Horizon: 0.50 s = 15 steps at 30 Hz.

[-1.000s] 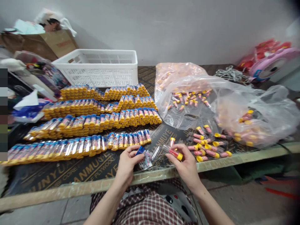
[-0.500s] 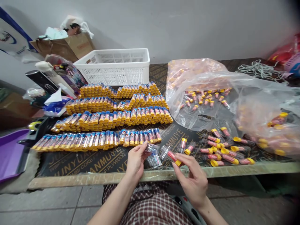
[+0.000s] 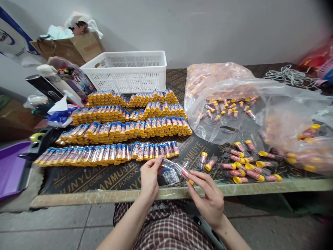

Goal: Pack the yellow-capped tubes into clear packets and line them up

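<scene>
Between the thumb and fingers of my left hand [image 3: 151, 175] is a clear plastic sleeve [image 3: 168, 162], held by its left end. My right hand [image 3: 206, 192] pinches a clear tube with a yellow cap and pink filling [image 3: 184, 172] near its cap end. The tube's clear end points up and left and meets the sleeve; whether it is inside cannot be told. Just below them on the table lies a small pile of flat printed sleeves [image 3: 170, 176]. Two loose tubes, one of them a yellow-capped tube [image 3: 203, 160], rest to the right of the pile.
Stacked rows of labelled tubes [image 3: 119, 130] fill the left of the table [image 3: 104, 180]. Behind them stands a white plastic basket [image 3: 135, 78]. Unlabelled tubes [image 3: 249, 170] lie loose at the right, near a large clear bag [image 3: 218, 83] of more tubes. A purple dustpan [image 3: 13, 170] is at far left.
The sleeve in my left hand now stretches out toward the tube. My right hand has moved slightly left and down, bringing the tube's clear end to the sleeve.
</scene>
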Tool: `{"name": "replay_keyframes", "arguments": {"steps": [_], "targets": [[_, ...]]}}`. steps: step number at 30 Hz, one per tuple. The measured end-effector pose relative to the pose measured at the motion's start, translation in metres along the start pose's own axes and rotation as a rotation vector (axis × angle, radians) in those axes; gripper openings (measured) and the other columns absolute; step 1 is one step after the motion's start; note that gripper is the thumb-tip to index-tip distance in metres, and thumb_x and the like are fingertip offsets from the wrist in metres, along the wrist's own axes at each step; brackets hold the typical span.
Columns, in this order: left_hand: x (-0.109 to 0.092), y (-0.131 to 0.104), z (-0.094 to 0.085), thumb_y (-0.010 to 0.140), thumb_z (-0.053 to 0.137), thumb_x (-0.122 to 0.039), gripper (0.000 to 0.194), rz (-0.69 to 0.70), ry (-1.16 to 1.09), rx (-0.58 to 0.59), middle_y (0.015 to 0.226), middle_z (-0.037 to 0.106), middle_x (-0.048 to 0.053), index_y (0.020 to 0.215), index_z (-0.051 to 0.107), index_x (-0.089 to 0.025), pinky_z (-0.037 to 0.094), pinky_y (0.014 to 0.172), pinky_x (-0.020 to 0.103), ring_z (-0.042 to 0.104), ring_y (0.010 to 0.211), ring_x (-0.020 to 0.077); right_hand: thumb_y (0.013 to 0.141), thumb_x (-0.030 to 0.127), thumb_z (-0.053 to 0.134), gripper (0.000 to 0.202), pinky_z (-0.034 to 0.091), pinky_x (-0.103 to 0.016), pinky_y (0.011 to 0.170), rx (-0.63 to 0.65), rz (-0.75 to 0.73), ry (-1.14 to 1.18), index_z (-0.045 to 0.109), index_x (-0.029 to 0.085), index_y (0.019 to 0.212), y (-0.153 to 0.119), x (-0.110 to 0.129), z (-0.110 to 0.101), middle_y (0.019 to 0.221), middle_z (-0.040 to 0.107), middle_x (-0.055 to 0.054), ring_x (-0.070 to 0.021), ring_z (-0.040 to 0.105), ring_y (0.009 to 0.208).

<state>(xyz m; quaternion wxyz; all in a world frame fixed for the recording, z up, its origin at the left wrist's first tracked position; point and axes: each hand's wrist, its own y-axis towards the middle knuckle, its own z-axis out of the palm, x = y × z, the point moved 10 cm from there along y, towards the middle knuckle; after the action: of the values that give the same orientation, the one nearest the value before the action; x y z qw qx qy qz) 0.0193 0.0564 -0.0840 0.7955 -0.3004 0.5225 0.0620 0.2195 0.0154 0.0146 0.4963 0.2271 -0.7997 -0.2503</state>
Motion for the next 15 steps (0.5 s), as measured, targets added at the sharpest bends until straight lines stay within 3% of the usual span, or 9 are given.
{"name": "replay_keyframes", "arguments": {"steps": [6,10,15], "targets": [[-0.001,-0.003,0.001,0.055,0.081,-0.039,0.034,-0.011,0.010,-0.011,0.061,0.060,0.001,0.061,0.064,-0.010,0.046,0.057,0.019,0.054,0.060,0.0089,0.076,-0.004,0.058,0.052,0.053,-0.030,0.083,0.085,-0.035,0.045,0.058,0.023,0.120,-0.003,0.006,0.011,0.105,0.062,-0.007,-0.0171,0.060,0.097],[0.002,-0.011,0.019,0.057,0.081,-0.032,0.032,-0.083,0.000,0.140,0.069,0.063,0.001,0.075,0.064,-0.011,0.050,0.060,0.021,0.057,0.063,0.0098,0.080,0.001,0.053,0.048,0.052,-0.032,0.086,0.141,0.061,0.091,0.057,0.024,0.122,-0.004,-0.005,0.017,0.113,0.056,-0.009,-0.0184,0.057,0.103],[0.007,-0.022,0.036,0.059,0.081,-0.025,0.038,-0.205,0.023,0.318,0.073,0.066,0.002,0.090,0.063,-0.013,0.051,0.062,0.023,0.060,0.062,0.0099,0.079,0.001,0.050,0.055,0.053,-0.029,0.080,0.196,0.094,0.119,0.053,0.030,0.125,-0.003,-0.017,0.022,0.101,0.053,-0.005,-0.0154,0.057,0.092]]}}
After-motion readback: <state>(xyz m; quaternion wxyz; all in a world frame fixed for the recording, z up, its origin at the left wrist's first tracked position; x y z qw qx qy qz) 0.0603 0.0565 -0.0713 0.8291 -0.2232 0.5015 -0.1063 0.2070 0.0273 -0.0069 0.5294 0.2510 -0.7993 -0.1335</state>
